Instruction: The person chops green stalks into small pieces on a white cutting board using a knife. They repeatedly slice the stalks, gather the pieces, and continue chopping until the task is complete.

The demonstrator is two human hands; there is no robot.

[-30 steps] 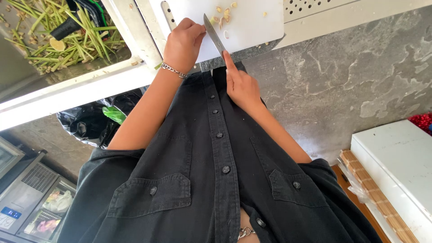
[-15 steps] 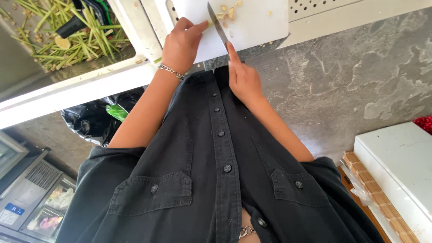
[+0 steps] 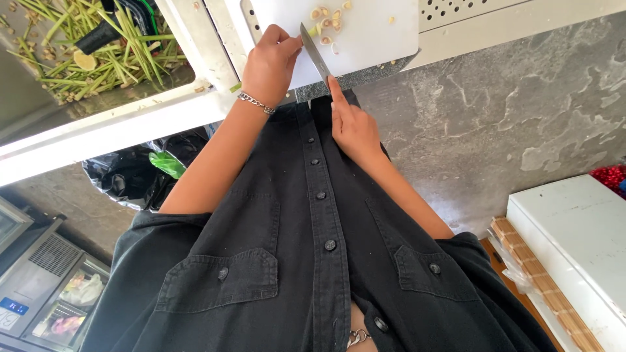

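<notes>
My left hand (image 3: 270,62), with a chain bracelet at the wrist, presses a thin green stalk (image 3: 312,31) down on a white cutting board (image 3: 378,32). My right hand (image 3: 352,124) holds a knife (image 3: 315,52), the index finger stretched along the blade's back. The blade rests on the board just right of my left fingertips. Several small pale slices (image 3: 327,21) lie beyond the blade. My black buttoned shirt fills the lower view.
A metal tray (image 3: 189,52) of green stalks and trimmings (image 3: 98,52) sits left of the board. A black bin bag (image 3: 130,176) lies below the counter. A white box (image 3: 574,241) stands at the right on the grey stone floor; a display cabinet (image 3: 45,300) is at lower left.
The knife rose toward the slices and came back down beside my left fingers. Both hands stay at the board's near edge.
</notes>
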